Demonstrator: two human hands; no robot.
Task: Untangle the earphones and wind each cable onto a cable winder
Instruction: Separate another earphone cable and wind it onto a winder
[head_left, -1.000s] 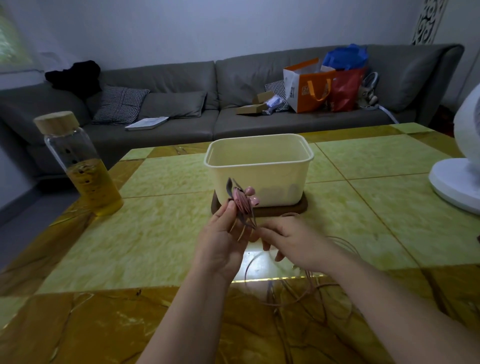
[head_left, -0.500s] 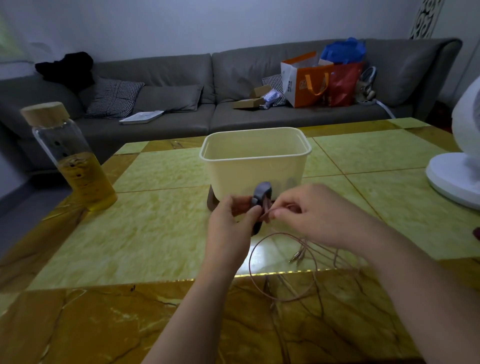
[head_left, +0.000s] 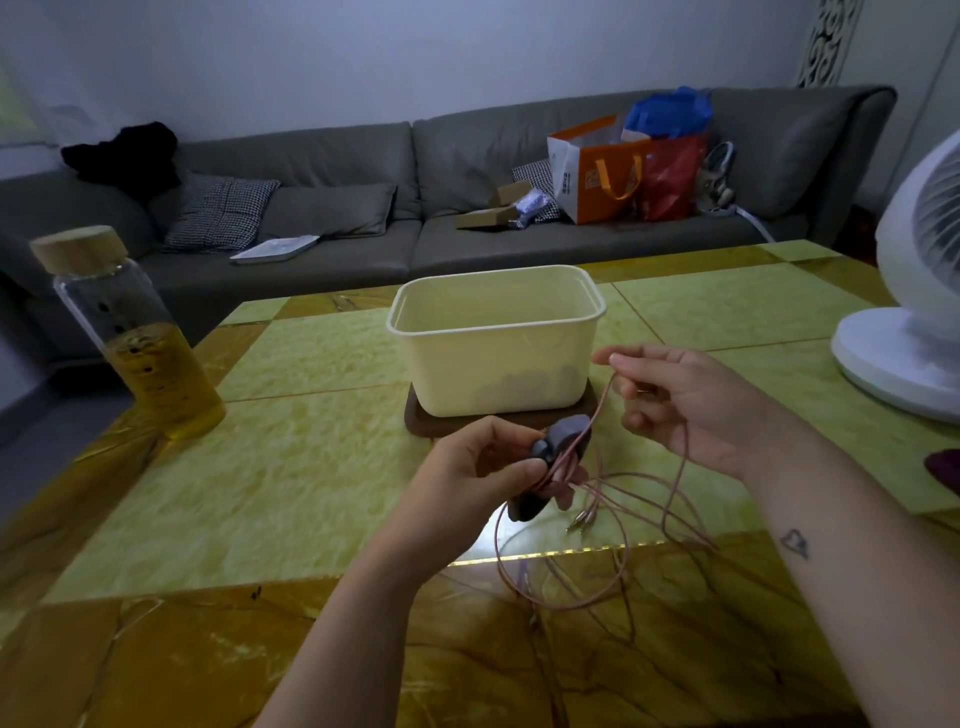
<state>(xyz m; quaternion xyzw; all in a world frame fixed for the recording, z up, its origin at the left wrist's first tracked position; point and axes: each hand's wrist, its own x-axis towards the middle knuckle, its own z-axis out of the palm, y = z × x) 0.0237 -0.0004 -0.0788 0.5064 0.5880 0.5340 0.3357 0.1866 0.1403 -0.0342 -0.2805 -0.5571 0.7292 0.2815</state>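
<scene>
The left hand (head_left: 470, 480) grips a dark cable winder (head_left: 558, 441). The right hand (head_left: 680, 400), fingers curled, pinches the pink earphone cable (head_left: 600, 408).

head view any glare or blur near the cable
Head view: dim overall; a bright glare strip on the glossy yellow-green marble table beside the thin pink earphone cable, whose loops look slightly soft; wide-angle bending curves the white fan.

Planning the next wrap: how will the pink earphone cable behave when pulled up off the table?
Probably floppy: the pink earphone cable droops from the right hand and lies in loose loops on the table. Likely light: fingertips hold it up. It may snag where strands cross below the cable winder.
</scene>
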